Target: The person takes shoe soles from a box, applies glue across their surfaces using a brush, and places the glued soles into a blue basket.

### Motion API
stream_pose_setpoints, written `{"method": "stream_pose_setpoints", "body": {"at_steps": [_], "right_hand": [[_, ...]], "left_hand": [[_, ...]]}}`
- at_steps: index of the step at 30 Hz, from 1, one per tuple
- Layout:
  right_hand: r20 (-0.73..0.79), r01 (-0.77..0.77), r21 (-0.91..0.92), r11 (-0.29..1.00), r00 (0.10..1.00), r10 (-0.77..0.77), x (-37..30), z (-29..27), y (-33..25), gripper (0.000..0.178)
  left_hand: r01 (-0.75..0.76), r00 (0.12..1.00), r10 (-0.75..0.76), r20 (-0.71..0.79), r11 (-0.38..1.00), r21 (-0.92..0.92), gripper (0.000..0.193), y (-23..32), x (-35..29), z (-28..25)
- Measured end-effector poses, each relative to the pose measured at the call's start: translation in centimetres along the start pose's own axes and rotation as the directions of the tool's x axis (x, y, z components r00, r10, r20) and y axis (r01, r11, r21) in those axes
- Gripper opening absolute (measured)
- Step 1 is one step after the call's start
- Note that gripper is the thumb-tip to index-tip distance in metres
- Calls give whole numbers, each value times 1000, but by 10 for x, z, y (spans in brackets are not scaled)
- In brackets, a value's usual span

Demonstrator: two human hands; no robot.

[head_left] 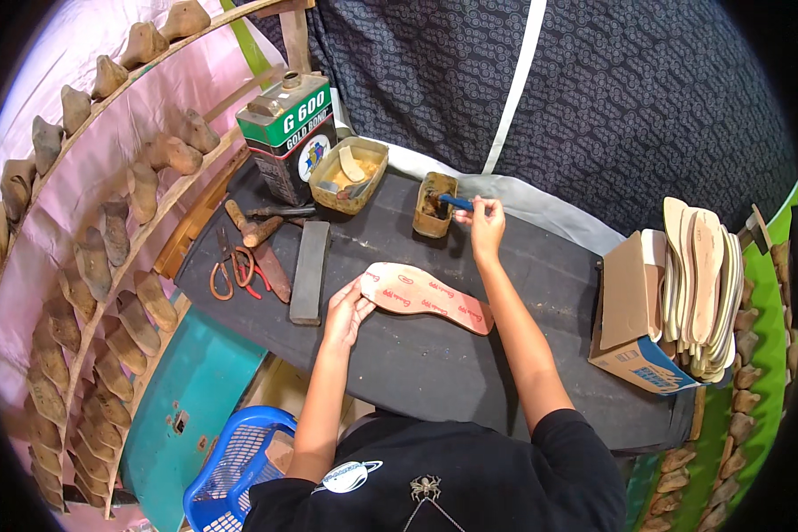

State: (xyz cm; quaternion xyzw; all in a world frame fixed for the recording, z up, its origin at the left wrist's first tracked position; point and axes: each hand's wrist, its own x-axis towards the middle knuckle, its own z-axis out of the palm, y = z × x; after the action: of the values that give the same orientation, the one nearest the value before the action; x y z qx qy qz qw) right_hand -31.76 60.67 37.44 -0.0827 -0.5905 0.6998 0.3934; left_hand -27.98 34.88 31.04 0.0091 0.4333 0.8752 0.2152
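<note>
One curved pink insole sits pinched in your left hand; your right hand clasps a slim blue handle. Black patterned fabric hangs beyond the dark-grey table.

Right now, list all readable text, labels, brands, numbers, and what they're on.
Wording not copied; locations only.
Green-and-black can: large white lettering, readable.
Pink insole: repeated red print, partly readable.
Cardboard box: print on the blue-and-white part, too angled to read fully.
Stacked insoles: small mark, too small to read.

green can, upright | grey block | blue basket | dark curtain | shoe lasts
</note>
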Motion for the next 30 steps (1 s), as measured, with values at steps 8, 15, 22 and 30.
{"method": "stream_pose_setpoints", "body": {"at_steps": [8,15,22,30], "right_hand": [[137,-158,111,981,980,143,-16,-5,-7,21],[124,-23,76,997,992,14,-28,-19,-30,34],[152,220,61,973,962,-227,-28,-30,-57,17],[724,-142,79,987,689,41,-108,4,-104,5]], "left_hand": [[-20,1000,20,1,1000,-13,30,-4,0,2],[-78,997,77,-8,993,-85,27,3,-3,2],[-190,982,188,-32,975,-117,27,26,-50,18],[-371,924,358,-135,925,-79,26,45,-157,14]]}}
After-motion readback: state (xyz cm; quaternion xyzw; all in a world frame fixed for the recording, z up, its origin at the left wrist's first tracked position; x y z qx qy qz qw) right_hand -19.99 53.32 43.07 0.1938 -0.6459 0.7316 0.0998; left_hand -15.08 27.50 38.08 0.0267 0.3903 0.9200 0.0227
